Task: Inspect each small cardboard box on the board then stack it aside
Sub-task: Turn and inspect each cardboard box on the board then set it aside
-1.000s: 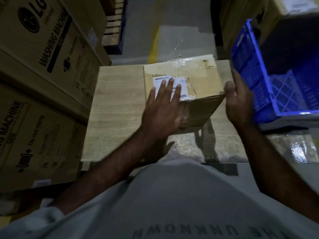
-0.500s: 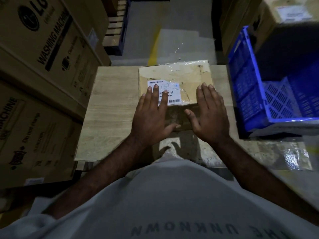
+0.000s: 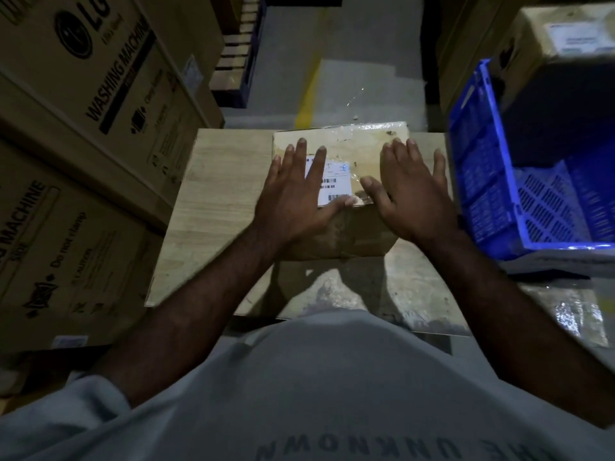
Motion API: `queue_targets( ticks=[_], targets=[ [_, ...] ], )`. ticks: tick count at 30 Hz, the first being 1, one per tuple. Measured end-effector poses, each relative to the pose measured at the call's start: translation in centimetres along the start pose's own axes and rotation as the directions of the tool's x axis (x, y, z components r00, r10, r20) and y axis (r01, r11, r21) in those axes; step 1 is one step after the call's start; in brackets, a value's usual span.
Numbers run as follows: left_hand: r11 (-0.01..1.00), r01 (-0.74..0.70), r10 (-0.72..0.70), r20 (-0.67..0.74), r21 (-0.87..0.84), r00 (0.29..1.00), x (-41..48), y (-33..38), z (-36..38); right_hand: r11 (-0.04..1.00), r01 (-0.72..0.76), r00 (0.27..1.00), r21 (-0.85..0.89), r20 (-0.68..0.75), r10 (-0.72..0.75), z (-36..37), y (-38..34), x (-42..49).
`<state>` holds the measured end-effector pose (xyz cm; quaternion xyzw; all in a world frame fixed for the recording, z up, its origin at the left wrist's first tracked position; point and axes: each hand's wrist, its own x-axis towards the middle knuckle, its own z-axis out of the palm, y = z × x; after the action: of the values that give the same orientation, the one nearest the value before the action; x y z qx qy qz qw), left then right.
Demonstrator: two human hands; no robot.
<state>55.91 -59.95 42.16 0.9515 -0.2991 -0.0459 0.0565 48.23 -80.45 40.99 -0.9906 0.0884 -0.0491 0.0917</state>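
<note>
A small cardboard box [image 3: 352, 144], taped over and bearing a white barcode label [image 3: 336, 184], lies flat on the wooden board [image 3: 216, 207] toward its far right part. My left hand [image 3: 296, 197] rests palm down on the box's top left, fingers spread across the label, thumb on the near edge. My right hand [image 3: 409, 194] lies flat on the top right, fingers spread and reaching toward the far edge. Neither hand grips the box; both press on its top.
Large washing machine cartons [image 3: 83, 134] are stacked at the left. A blue plastic crate [image 3: 482, 168] stands right of the board, with another carton [image 3: 565, 34] above it. Beyond the board runs grey floor with a yellow line [image 3: 307, 94] and a pallet [image 3: 238, 58].
The box was tilted and turned a second ago and now lies flat. My right hand came from its side onto its top. Both hands have slid further across the top.
</note>
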Motion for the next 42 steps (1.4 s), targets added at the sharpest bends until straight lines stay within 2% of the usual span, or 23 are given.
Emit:
queue_targets(
  ticks=[3,8,14,21,25,28,30,32,33,34,36,37,38,39,41,42],
  targets=[
    [0.999,0.05,-0.05,-0.02,-0.018,0.999,3.0,-0.6,-0.5,0.999,-0.039,0.994,0.001,0.102,0.039,-0.5,0.1,2.8],
    [0.995,0.093,-0.094,-0.024,-0.037,0.995,5.2,-2.0,-0.3,0.998,-0.06,0.98,-0.024,0.187,0.064,-0.7,0.3,5.5],
    [0.991,0.113,-0.114,-0.016,-0.067,0.993,5.3,-2.1,0.4,0.999,-0.04,0.993,0.0,0.113,0.04,0.1,0.3,5.2],
    [0.992,0.095,-0.099,-0.035,-0.085,0.994,5.5,-2.5,0.6,0.996,-0.062,0.993,0.07,0.102,0.055,0.0,0.1,5.1],
    [0.986,0.08,-0.092,-0.074,-0.143,0.993,5.1,-2.6,0.8,0.975,-0.08,0.994,0.208,0.089,0.063,-0.2,0.2,4.8],
    [0.971,0.082,-0.106,-0.099,-0.224,0.989,4.7,-3.0,0.8,0.893,-0.153,0.986,0.423,0.001,0.169,-0.9,-0.1,3.7],
    [0.951,0.089,-0.133,-0.13,-0.297,0.983,4.2,-3.2,0.7,0.859,-0.182,0.974,0.478,-0.03,0.223,-1.3,-0.4,2.5],
    [0.857,0.156,-0.245,-0.122,-0.492,0.962,3.7,-3.3,0.8,0.867,-0.165,0.976,0.471,-0.05,0.213,-1.3,-0.6,1.2],
    [0.757,0.215,-0.329,-0.077,-0.617,0.941,3.7,-3.7,1.1,0.89,-0.139,0.98,0.433,-0.07,0.187,-1.1,-0.7,0.5],
    [0.627,0.271,-0.407,-0.011,-0.731,0.913,3.6,-4.2,1.4,0.924,-0.108,0.984,0.366,-0.095,0.152,-0.9,-0.7,-0.2],
    [0.27,0.319,-0.476,0.162,-0.908,0.865,3.2,-5.4,2.7,0.973,-0.042,0.989,0.225,-0.128,0.073,-0.6,-1.1,-1.3],
    [0.083,0.339,-0.457,0.266,-0.937,0.849,2.7,-5.7,3.3,0.98,-0.012,0.99,0.197,-0.137,0.04,-0.7,-1.7,-1.7],
    [-0.044,0.373,-0.439,0.353,-0.927,0.826,2.0,-5.8,4.0,0.981,0.02,0.989,0.191,-0.145,0.008,-0.8,-2.5,-2.1],
    [-0.116,0.419,-0.425,0.426,-0.901,0.799,1.2,-5.8,4.7,0.981,0.057,0.988,0.185,-0.153,-0.028,-1.0,-3.6,-2.4],
    [-0.149,0.46,-0.417,0.478,-0.875,0.773,-0.4,-5.4,6.0,0.979,0.147,0.977,0.144,-0.175,-0.121,-1.0,-5.9,-3.0],
    [-0.148,0.448,-0.407,0.467,-0.882,0.785,-1.1,-5.1,6.1,0.975,0.185,0.97,0.119,-0.181,-0.162,-0.9,-7.1,-3.2]
  ],
)
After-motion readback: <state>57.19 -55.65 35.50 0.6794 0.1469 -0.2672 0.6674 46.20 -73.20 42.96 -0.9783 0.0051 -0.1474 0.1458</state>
